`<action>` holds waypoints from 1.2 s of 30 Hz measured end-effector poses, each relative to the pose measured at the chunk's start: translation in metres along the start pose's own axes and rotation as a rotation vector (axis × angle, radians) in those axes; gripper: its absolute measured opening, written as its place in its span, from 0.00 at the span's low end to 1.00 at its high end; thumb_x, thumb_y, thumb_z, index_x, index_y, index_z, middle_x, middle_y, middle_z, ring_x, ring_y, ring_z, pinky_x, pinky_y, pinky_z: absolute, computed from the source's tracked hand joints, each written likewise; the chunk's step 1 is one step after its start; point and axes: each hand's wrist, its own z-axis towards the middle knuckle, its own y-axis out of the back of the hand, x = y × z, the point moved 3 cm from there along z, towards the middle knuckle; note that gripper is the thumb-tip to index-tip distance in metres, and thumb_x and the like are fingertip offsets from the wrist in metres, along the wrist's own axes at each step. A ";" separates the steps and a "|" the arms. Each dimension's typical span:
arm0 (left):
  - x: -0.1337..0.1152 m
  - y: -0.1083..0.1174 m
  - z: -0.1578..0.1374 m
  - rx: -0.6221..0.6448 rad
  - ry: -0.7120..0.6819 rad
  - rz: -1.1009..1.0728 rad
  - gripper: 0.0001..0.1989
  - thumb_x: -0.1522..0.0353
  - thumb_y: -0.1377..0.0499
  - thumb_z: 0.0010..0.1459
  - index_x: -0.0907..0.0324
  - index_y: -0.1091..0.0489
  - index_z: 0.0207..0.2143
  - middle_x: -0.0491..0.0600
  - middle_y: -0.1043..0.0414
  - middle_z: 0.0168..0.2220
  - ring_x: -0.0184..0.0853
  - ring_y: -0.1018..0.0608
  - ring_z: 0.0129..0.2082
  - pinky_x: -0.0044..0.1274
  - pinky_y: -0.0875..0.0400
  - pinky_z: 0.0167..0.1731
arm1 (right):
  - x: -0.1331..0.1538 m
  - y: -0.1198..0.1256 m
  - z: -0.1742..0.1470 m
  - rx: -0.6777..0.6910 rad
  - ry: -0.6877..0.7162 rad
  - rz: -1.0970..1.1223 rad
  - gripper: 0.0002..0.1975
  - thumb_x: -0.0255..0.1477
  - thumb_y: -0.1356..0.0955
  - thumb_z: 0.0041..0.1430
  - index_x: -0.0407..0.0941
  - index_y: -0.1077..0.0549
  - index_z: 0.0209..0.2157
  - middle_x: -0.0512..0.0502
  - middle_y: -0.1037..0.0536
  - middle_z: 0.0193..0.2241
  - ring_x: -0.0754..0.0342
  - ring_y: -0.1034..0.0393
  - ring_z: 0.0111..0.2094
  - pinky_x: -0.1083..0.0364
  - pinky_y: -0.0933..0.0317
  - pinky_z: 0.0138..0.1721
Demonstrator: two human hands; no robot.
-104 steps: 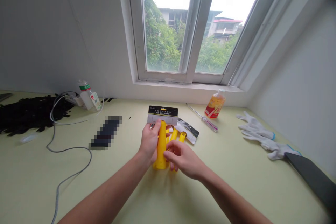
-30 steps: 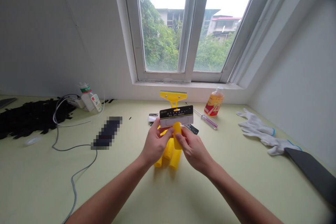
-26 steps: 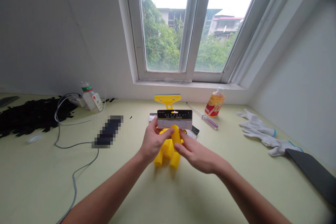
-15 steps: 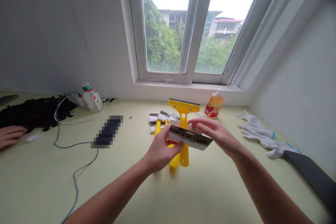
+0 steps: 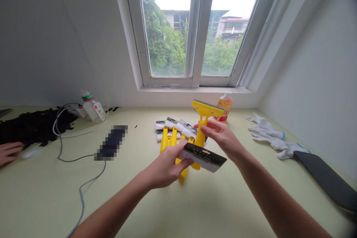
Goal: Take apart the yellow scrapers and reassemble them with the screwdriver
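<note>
My left hand is closed on the edge of a black-and-white cardboard sleeve, thumb in front. A yellow scraper stands upright with its wide blade head at the top. Around the upper part of its handle, the fingers of my right hand are closed. The handle runs down behind the sleeve and its tip shows below; whether it passes through the sleeve, I cannot tell. Just beyond my hands, several more yellow scrapers lie on the table, their heads in similar sleeves.
Behind the scraper stands a bottle of orange liquid. White gloves and a black flat object lie at the right. Leftward are a pixelated dark object, a cable, a white bottle, black scraps and another person's hand.
My right hand has closed on the scraper's handle. The scraper has shifted right and up relative to the sleeve, which has dropped slightly in my left hand. The view has turned a little right.
</note>
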 end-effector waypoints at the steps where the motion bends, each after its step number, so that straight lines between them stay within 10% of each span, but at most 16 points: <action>1: -0.002 0.001 -0.001 0.031 0.007 0.024 0.07 0.66 0.43 0.62 0.57 0.28 0.41 0.49 0.25 0.39 0.37 0.26 0.39 0.26 0.30 0.41 | 0.002 0.004 0.000 -0.062 0.002 0.065 0.16 0.44 0.30 0.57 0.45 0.24 0.37 0.43 0.20 0.40 0.46 0.27 0.45 0.49 0.37 0.49; 8: -0.009 0.015 -0.035 0.162 0.028 0.002 0.09 0.66 0.42 0.61 0.55 0.25 0.43 0.50 0.25 0.41 0.37 0.24 0.41 0.26 0.29 0.44 | 0.009 0.039 -0.001 -0.408 0.063 0.303 0.19 0.46 0.30 0.56 0.49 0.30 0.42 0.47 0.22 0.32 0.48 0.24 0.40 0.50 0.32 0.40; 16: 0.064 0.086 -0.126 -0.341 0.500 -0.046 0.31 0.57 0.39 0.57 0.56 0.39 0.60 0.53 0.24 0.42 0.42 0.21 0.35 0.31 0.25 0.36 | 0.002 0.034 0.002 -0.279 -0.012 0.223 0.20 0.49 0.29 0.53 0.47 0.31 0.36 0.49 0.22 0.28 0.50 0.24 0.36 0.54 0.33 0.36; 22: 0.078 0.107 -0.152 -0.421 0.591 0.703 0.37 0.53 0.41 0.54 0.44 0.45 0.65 0.55 0.38 0.62 0.37 0.23 0.26 0.29 0.27 0.25 | 0.005 0.021 0.001 -0.189 -0.038 0.105 0.21 0.50 0.30 0.54 0.46 0.32 0.36 0.45 0.20 0.30 0.48 0.24 0.36 0.51 0.32 0.38; 26: 0.058 0.080 -0.131 -0.498 0.301 0.993 0.26 0.55 0.46 0.61 0.50 0.37 0.61 0.56 0.35 0.56 0.42 0.21 0.38 0.32 0.25 0.37 | 0.001 0.018 0.003 -0.186 -0.047 0.064 0.22 0.51 0.31 0.55 0.46 0.32 0.37 0.44 0.20 0.30 0.47 0.24 0.37 0.50 0.32 0.38; 30: 0.045 0.012 -0.075 -0.199 -0.152 1.042 0.31 0.53 0.39 0.55 0.42 0.38 0.61 0.54 0.42 0.63 0.55 0.39 0.63 0.51 0.45 0.59 | -0.005 0.013 0.004 -0.158 -0.055 0.041 0.22 0.51 0.32 0.56 0.46 0.32 0.37 0.44 0.20 0.31 0.48 0.24 0.36 0.50 0.32 0.37; 36: 0.076 -0.026 -0.014 -0.157 -0.076 0.979 0.31 0.48 0.41 0.55 0.49 0.35 0.59 0.55 0.47 0.66 0.59 0.47 0.65 0.52 0.43 0.58 | -0.006 0.010 0.003 -0.140 -0.074 0.055 0.21 0.51 0.31 0.55 0.47 0.32 0.36 0.45 0.20 0.30 0.49 0.24 0.33 0.52 0.33 0.35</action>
